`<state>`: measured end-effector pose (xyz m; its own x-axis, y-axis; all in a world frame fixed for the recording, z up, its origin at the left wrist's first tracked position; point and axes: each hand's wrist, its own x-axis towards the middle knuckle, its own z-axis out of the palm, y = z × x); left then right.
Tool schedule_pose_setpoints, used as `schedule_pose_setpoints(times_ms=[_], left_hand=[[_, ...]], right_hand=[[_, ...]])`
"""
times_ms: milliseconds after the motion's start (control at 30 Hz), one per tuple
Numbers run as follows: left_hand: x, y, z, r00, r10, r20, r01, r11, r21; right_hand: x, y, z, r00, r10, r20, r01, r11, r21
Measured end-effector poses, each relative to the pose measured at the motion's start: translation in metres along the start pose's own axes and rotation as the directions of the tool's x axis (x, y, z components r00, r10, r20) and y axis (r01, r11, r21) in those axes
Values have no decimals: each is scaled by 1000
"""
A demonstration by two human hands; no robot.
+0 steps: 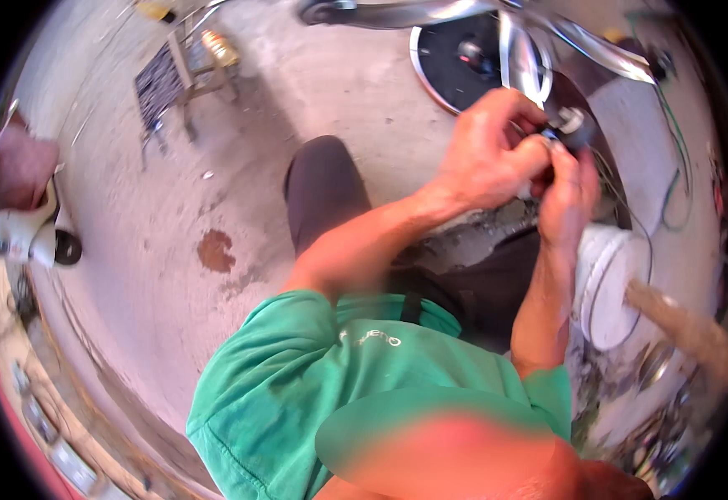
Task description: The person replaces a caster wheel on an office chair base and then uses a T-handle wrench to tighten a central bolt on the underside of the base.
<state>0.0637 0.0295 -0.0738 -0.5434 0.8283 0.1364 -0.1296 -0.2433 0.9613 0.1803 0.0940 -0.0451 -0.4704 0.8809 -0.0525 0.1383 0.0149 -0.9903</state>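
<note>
Concrete floor [164, 275], dark stain [215, 250], white bucket [610, 287]

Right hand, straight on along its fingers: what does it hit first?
The right hand points up toward the small metal-and-black part both hands grip; it already touches it. Beyond that, probably the chrome bars, though depth is unclear.

The small metal part [565, 125] sits between the left hand [485, 154] and the right hand [570, 193], mostly covered by fingers, so its shape cannot be told. Whether either grip closes on it is unclear. Just above that part, the chrome bars [464, 12] are cut off by the top edge. Below it, the white bucket [610, 287] is partly hidden behind the right forearm. Far left of it, objects along the rim blur beyond naming.
</note>
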Motion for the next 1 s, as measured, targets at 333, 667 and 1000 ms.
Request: schedule_pose_setpoints(times_ms=[333,667,1000], left_hand=[[5,13,9,996,6,-88,-9,999,-45],[4,29,3,995,-98,-6,97,985,-140],[3,22,0,993,-117,-5,116,986,-121]], right_hand=[[2,-12,3,1000,9,7,-8,995,-101],[7,-1,-9,970,1,241,-50,979,197],[12,-1,-16,952,31,305,-88,981,175]])
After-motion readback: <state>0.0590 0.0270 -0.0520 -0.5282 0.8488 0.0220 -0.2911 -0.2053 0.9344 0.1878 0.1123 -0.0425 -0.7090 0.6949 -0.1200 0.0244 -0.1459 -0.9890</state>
